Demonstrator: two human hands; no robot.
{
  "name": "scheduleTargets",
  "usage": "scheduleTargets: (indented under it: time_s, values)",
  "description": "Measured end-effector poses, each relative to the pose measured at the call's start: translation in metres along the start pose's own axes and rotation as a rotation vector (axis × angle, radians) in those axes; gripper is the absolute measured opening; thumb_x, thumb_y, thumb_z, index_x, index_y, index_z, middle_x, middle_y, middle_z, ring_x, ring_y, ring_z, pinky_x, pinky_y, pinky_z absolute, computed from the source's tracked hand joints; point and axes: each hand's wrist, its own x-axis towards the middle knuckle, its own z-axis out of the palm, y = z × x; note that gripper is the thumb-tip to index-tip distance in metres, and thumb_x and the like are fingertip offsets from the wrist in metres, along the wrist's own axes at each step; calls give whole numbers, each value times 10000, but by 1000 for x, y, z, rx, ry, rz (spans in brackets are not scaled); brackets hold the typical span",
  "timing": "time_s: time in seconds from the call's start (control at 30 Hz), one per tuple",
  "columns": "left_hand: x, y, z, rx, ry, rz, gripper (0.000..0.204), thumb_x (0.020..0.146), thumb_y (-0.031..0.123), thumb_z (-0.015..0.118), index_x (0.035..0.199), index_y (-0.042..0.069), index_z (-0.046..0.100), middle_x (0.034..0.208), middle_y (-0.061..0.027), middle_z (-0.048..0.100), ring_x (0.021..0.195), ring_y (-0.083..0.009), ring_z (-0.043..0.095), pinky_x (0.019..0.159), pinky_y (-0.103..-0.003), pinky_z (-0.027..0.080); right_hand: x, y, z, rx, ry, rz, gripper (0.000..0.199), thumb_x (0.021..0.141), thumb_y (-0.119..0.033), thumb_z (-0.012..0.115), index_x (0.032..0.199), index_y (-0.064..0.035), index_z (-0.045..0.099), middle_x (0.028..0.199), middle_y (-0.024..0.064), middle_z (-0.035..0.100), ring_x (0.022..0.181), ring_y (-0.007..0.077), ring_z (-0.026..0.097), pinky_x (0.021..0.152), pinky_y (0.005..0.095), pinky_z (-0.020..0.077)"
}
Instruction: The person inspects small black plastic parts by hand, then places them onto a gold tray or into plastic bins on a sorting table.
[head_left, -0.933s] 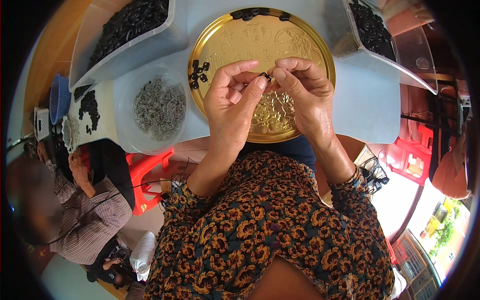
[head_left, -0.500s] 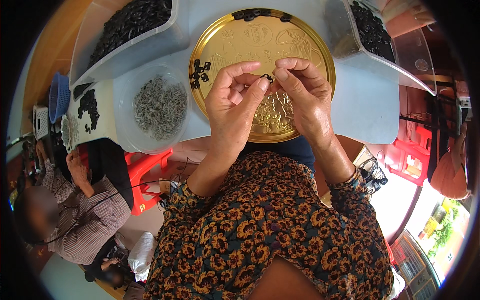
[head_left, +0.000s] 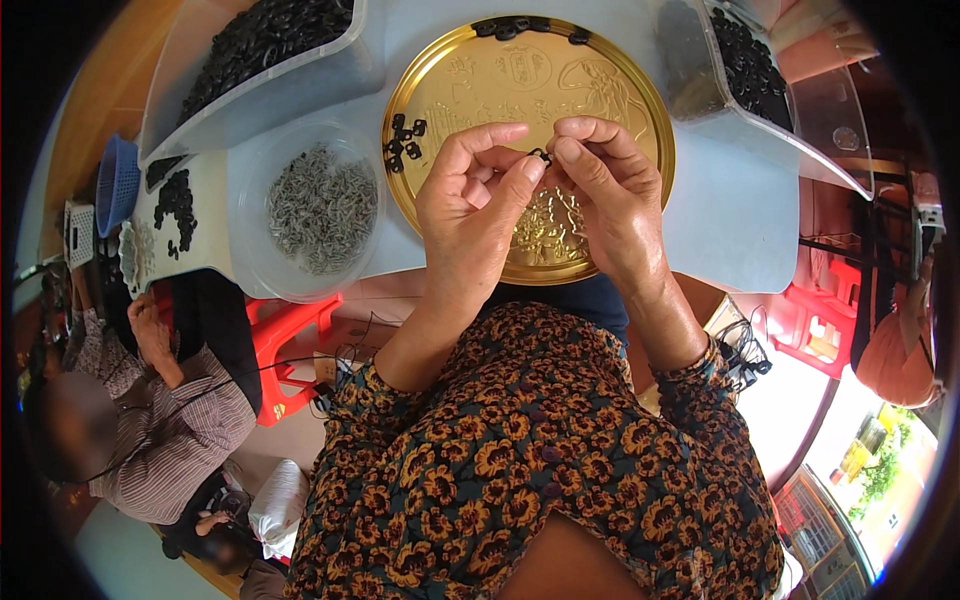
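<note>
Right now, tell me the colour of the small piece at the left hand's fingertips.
The small piece is black, seen best in the head view.

1. The wide fisheye view looks steeply down from the person's head.
2. It faces the nearby hands (head_left: 468,215) (head_left: 625,215), just above centre.
3. The table (head_left: 735,230) spans twelve o'clock; the flowered shirt (head_left: 530,420) fills six.

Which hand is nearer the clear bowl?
Left. The left hand is to the right of the clear bowl, not touching it; the right hand is farther right, beyond the left.
</note>
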Motion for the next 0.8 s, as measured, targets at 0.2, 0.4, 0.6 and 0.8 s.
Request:
scheduleTargets:
  time_s: [0.2,0.4,0.6,0.8]
  values:
    - [0,-1,0,-2,-2,1,276,886,-49,613,1151,-9,544,899,-64,614,850,-106,600,785,-233,516,0,2,4,18,25,8,166,918,-63,627,1078,-21,632,997,37,638,868,108,590,777,243,510]
    - [0,-2,0,-8,2,-5,272,888,-49,611,1149,-9,544,901,-64,615,843,-106,602,781,-230,515,0,0,5,27,33,5,172,917,-60,627,1085,-21,631,978,32,634,837,99,577,768,243,511]
    - [0,-1,-1,-9,5,-1,274,889,-46,612,1151,-9,544,900,-62,614,836,-103,600,776,-228,515,0,1,6,37,34,9,178,917,-64,629,1089,-19,628,982,35,630,831,102,574,765,243,509]
    - [-1,0,0,-12,12,3,277,887,-43,617,1152,-7,544,902,-60,611,835,-98,593,766,-223,511,0,1,8,50,38,2,177,919,-67,628,1090,-20,628,987,34,629,840,102,574,766,241,507]
